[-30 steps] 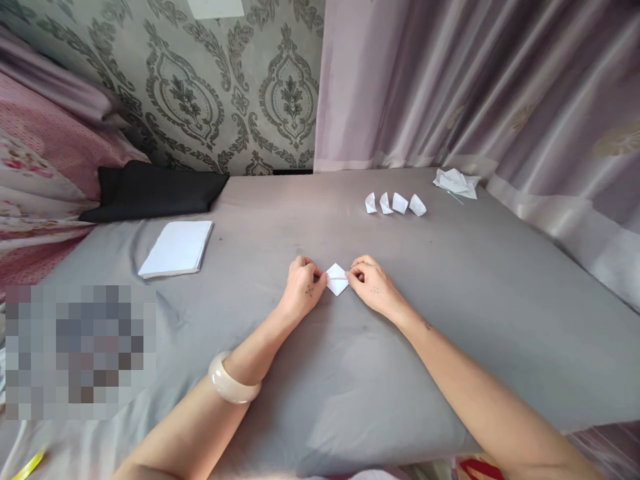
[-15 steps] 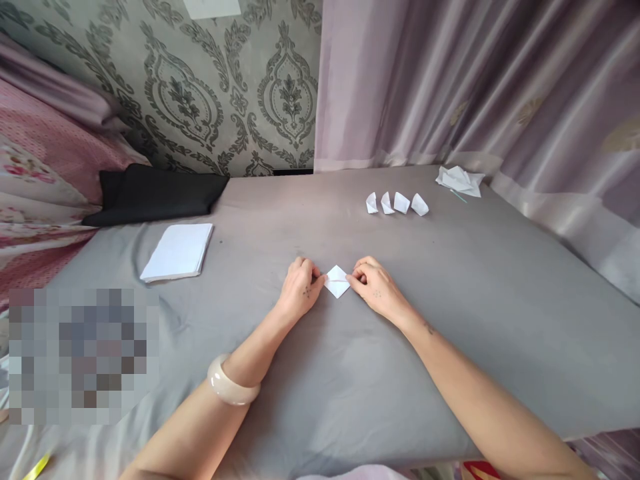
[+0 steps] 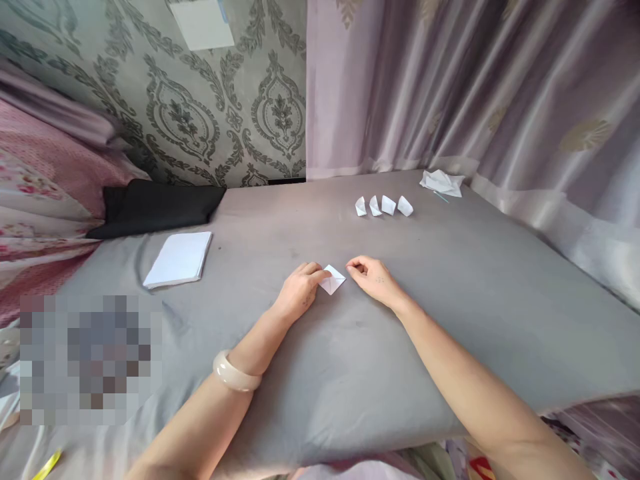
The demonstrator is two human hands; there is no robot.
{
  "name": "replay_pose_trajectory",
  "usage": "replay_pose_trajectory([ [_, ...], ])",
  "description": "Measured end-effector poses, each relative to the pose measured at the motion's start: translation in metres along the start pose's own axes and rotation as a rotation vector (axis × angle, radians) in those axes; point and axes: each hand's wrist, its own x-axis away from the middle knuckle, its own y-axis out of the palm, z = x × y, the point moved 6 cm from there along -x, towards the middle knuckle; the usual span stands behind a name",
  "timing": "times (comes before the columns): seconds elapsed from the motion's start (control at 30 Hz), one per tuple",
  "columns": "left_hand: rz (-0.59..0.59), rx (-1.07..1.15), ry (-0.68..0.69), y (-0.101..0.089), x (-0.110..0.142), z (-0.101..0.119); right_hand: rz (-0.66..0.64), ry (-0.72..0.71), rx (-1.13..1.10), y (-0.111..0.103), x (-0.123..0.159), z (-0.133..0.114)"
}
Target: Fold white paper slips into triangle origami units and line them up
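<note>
A small white folded paper (image 3: 334, 281) lies on the grey cloth as a diamond with creases across its face. My left hand (image 3: 301, 285) holds its left corner, the thumb on top; the fingers' undersides are hidden. Just off the right corner is my right hand (image 3: 373, 277), its thumb and forefinger drawn together and the other fingers curled. It is apart from the paper, and nothing shows between its fingertips.
Several small folded paper pieces (image 3: 389, 205) stand in a row beyond my hands. Crumpled white papers (image 3: 442, 182) lie at the back right. To the left are a stack of white paper (image 3: 180, 259) and a black cloth (image 3: 163, 205).
My right hand has let go of the paper's right corner and moved slightly away. My left hand keeps its hold, with the thumb now further over the paper. The view has shifted a little.
</note>
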Motion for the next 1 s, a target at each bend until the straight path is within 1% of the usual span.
replay_pose_trajectory([
  [0.07, -0.003, -0.018, -0.012, 0.0, 0.001, 0.0, 0.036, 0.008, -0.022, -0.003, 0.004, 0.003],
  [0.1, -0.003, -0.031, -0.017, 0.0, 0.001, -0.001, 0.052, -0.024, -0.01, -0.003, 0.006, 0.001],
  [0.2, 0.003, -0.075, -0.01, 0.001, 0.001, 0.0, 0.071, -0.209, 0.092, -0.002, 0.016, -0.011],
  [0.3, 0.008, -0.119, -0.002, 0.001, 0.002, 0.001, 0.023, -0.341, 0.274, 0.006, 0.028, -0.026],
  [0.4, -0.008, -0.161, 0.006, 0.001, 0.002, 0.002, -0.004, -0.381, 0.518, 0.015, 0.037, -0.037],
  [0.5, -0.026, -0.198, 0.019, 0.002, 0.002, 0.004, -0.013, -0.439, 0.691, 0.024, 0.044, -0.045],
  [0.57, -0.035, -0.218, 0.029, 0.003, 0.002, 0.005, -0.03, -0.452, 0.754, 0.029, 0.046, -0.047],
  [0.63, -0.051, -0.237, 0.039, 0.004, 0.002, 0.007, -0.05, -0.435, 0.789, 0.032, 0.047, -0.048],
  [0.8, -0.114, -0.271, 0.015, 0.002, 0.003, 0.01, -0.089, -0.372, 0.798, 0.03, 0.044, -0.05],
  [0.9, -0.156, -0.276, 0.005, -0.001, 0.005, 0.015, -0.085, -0.351, 0.769, 0.027, 0.043, -0.049],
  [1.0, -0.176, -0.263, -0.021, -0.004, 0.007, 0.018, -0.058, -0.378, 0.779, 0.029, 0.045, -0.05],
])
